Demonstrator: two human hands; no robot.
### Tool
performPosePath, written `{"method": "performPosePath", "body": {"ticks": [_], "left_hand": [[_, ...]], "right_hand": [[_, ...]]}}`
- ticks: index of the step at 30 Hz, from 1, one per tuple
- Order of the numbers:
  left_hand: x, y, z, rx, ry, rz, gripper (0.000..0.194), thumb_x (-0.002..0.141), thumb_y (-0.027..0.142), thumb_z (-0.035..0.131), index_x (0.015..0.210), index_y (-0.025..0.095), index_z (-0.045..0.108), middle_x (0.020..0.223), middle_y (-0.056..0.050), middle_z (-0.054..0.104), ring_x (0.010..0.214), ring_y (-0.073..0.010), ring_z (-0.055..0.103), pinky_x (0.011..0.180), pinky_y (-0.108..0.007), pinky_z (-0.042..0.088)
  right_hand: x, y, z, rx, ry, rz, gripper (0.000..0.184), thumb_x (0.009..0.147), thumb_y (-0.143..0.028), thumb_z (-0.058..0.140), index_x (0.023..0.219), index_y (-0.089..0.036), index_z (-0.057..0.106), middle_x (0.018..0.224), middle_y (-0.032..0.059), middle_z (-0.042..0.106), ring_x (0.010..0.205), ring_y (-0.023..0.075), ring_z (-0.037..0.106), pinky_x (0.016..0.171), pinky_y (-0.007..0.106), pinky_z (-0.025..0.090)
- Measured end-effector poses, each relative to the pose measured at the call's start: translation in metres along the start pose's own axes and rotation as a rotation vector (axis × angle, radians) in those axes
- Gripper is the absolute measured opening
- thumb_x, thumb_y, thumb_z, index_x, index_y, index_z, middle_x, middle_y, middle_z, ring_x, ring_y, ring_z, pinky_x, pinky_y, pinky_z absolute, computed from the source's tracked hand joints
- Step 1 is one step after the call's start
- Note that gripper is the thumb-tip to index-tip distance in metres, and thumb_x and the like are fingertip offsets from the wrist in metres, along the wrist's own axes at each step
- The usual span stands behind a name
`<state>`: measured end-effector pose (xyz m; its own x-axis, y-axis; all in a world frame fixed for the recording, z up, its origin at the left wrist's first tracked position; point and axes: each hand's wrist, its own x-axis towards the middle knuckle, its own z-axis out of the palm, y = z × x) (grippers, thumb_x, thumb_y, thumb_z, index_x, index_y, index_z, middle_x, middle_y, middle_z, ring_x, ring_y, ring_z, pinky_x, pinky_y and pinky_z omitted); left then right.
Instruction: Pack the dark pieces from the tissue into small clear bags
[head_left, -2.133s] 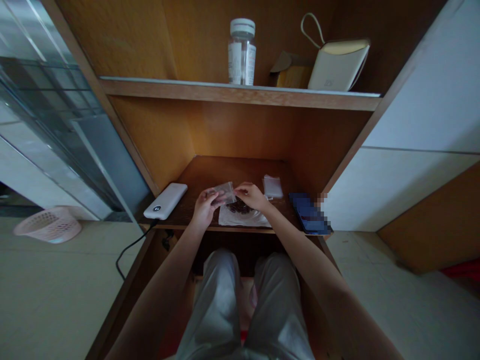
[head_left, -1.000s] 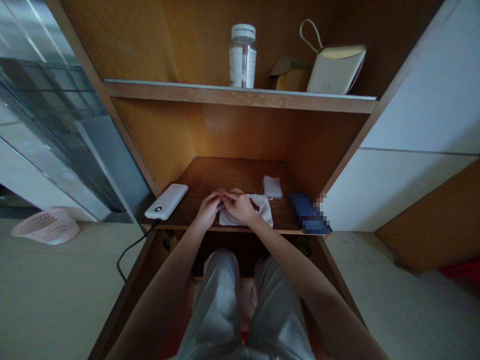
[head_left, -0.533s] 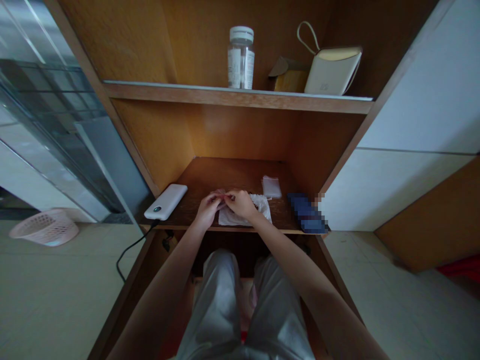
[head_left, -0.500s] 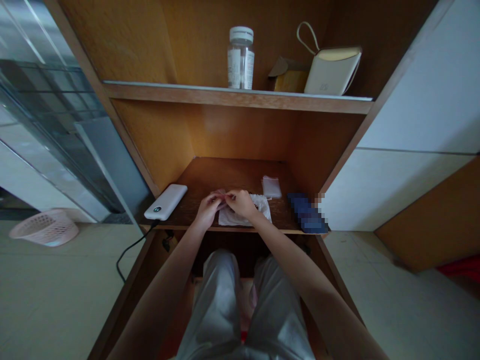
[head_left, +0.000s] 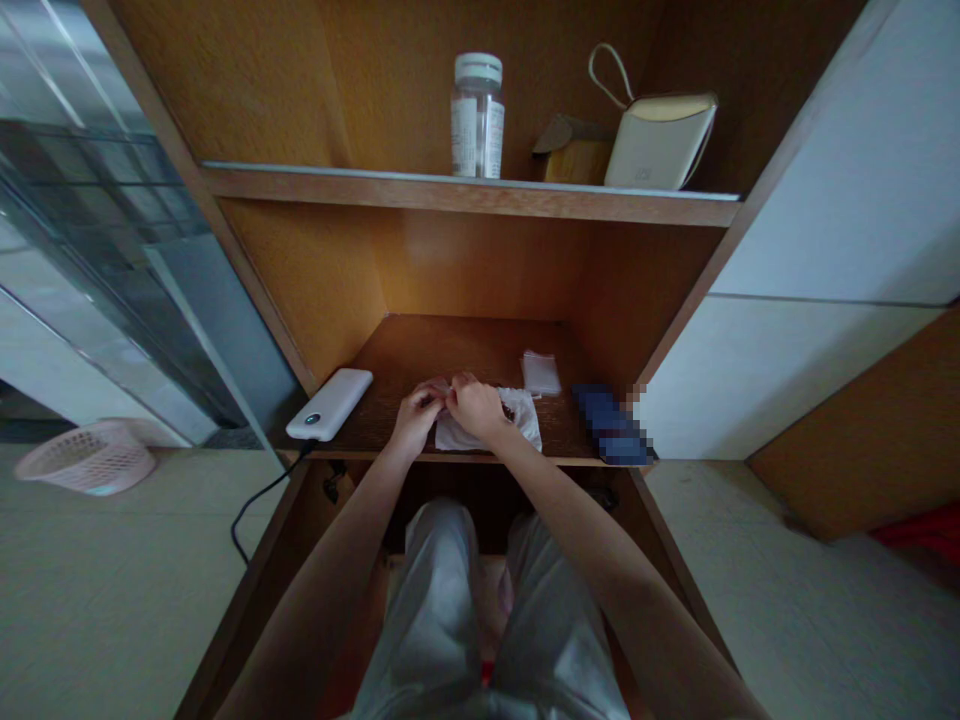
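Closely together, the left hand (head_left: 421, 418) and right hand (head_left: 476, 408) curl shut, pinching something hidden, above a white tissue (head_left: 521, 425) on the wooden shelf (head_left: 450, 345).

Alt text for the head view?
A left hand and right hand meet above a white tissue on a wooden shelf; what they hold is too small to tell. A power bank lies left; a clear packet and pixelated phone lie right.

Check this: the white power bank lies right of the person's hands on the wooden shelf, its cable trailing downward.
No: the head view shows the white power bank left of the left hand, not right. The shelf and cable are as stated.
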<state>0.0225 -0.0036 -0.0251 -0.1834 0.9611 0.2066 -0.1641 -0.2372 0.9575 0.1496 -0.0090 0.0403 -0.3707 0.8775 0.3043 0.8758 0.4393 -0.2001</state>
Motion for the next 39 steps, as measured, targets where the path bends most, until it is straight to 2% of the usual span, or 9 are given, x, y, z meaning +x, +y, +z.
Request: {"method": "performPosePath", "body": {"ticks": [7, 11, 15, 18, 22, 28, 33, 37, 39], "left_hand": [[-0.003, 0.007, 0.007, -0.162, 0.022, -0.019, 0.021, 0.058, 0.027, 0.073, 0.058, 0.013, 0.058, 0.101, -0.006, 0.06, 0.093, -0.0188, 0.059, 0.083, -0.037, 0.05], [-0.003, 0.008, 0.007, -0.169, 0.04, -0.001, 0.019, 0.059, 0.027, 0.073, 0.06, 0.013, 0.06, 0.09, -0.005, 0.062, 0.088, -0.0172, 0.06, 0.081, -0.035, 0.051], [-0.004, 0.009, 0.007, -0.151, 0.021, 0.004, 0.018, 0.057, 0.026, 0.074, 0.06, 0.013, 0.061, 0.091, -0.004, 0.063, 0.082, -0.016, 0.06, 0.077, -0.033, 0.052], [-0.005, 0.013, 0.007, -0.2, 0.017, -0.001, 0.019, 0.057, 0.025, 0.075, 0.059, 0.014, 0.06, 0.089, -0.003, 0.063, 0.081, -0.016, 0.061, 0.077, -0.035, 0.052], [-0.007, 0.02, 0.005, -0.329, 0.048, -0.045, 0.017, 0.059, 0.023, 0.074, 0.061, 0.015, 0.059, 0.073, 0.001, 0.06, 0.077, -0.0184, 0.063, 0.075, -0.042, 0.054], [-0.001, 0.02, -0.002, -0.473, 0.044, -0.134, 0.011, 0.063, 0.018, 0.068, 0.068, 0.016, 0.058, 0.074, 0.001, 0.063, 0.076, -0.0199, 0.065, 0.069, -0.039, 0.055], [0.006, 0.014, -0.008, -0.545, 0.073, -0.183, 0.004, 0.071, 0.016, 0.059, 0.074, 0.018, 0.057, 0.077, -0.001, 0.067, 0.072, -0.0174, 0.066, 0.068, -0.034, 0.053], [0.005, 0.013, -0.008, -0.498, -0.021, -0.192, 0.016, 0.069, 0.009, 0.061, 0.083, 0.016, 0.06, 0.079, -0.003, 0.069, 0.069, -0.0156, 0.066, 0.068, -0.029, 0.052], [0.001, 0.013, -0.007, -0.456, -0.134, -0.204, 0.026, 0.067, 0.007, 0.065, 0.092, 0.016, 0.062, 0.079, -0.003, 0.07, 0.069, -0.0153, 0.066, 0.065, -0.027, 0.051]], "right_hand": [[0.002, 0.01, 0.005, -0.078, 0.1, 0.159, 0.026, 0.093, -0.025, 0.034, 0.103, -0.015, 0.055, 0.104, 0.0113, 0.061, 0.085, 0.0207, 0.063, 0.07, 0.03, 0.048], [-0.001, 0.01, 0.006, -0.078, 0.156, 0.019, 0.024, 0.092, -0.022, 0.035, 0.104, -0.017, 0.056, 0.107, 0.0103, 0.059, 0.093, 0.0205, 0.058, 0.076, 0.03, 0.046], [-0.003, 0.009, 0.006, -0.075, 0.085, -0.181, 0.027, 0.09, -0.018, 0.039, 0.11, -0.02, 0.058, 0.109, 0.0099, 0.06, 0.1, 0.0218, 0.055, 0.084, 0.034, 0.043], [-0.001, 0.012, 0.007, -0.029, 0.085, -0.187, 0.027, 0.088, -0.016, 0.042, 0.106, -0.018, 0.062, 0.104, 0.0104, 0.063, 0.101, 0.0225, 0.055, 0.086, 0.035, 0.041], [0.004, 0.021, 0.009, 0.165, 0.135, -0.106, 0.024, 0.086, -0.016, 0.047, 0.095, -0.021, 0.069, 0.096, 0.007, 0.069, 0.091, 0.0191, 0.062, 0.08, 0.029, 0.044], [0.01, 0.042, 0.008, 0.536, 0.154, -0.038, 0.014, 0.079, -0.026, 0.06, 0.081, -0.022, 0.074, 0.084, 0.0045, 0.073, 0.075, 0.0181, 0.066, 0.066, 0.025, 0.045], [0.01, 0.05, 0.003, 0.812, 0.137, 0.11, 0.039, 0.074, -0.05, 0.061, 0.072, -0.013, 0.073, 0.056, 0.0045, 0.066, 0.053, 0.0136, 0.058, 0.047, 0.021, 0.035], [0.008, 0.045, -0.004, 1.021, 0.059, 0.22, 0.047, 0.069, -0.058, 0.062, 0.071, -0.011, 0.07, 0.057, 0.0042, 0.064, 0.045, 0.0096, 0.053, 0.042, 0.02, 0.031], [0.006, 0.042, -0.008, 1.091, 0.008, 0.244, 0.048, 0.067, -0.059, 0.063, 0.071, -0.012, 0.069, 0.063, 0.0052, 0.065, 0.046, 0.0089, 0.053, 0.042, 0.02, 0.032]]}}
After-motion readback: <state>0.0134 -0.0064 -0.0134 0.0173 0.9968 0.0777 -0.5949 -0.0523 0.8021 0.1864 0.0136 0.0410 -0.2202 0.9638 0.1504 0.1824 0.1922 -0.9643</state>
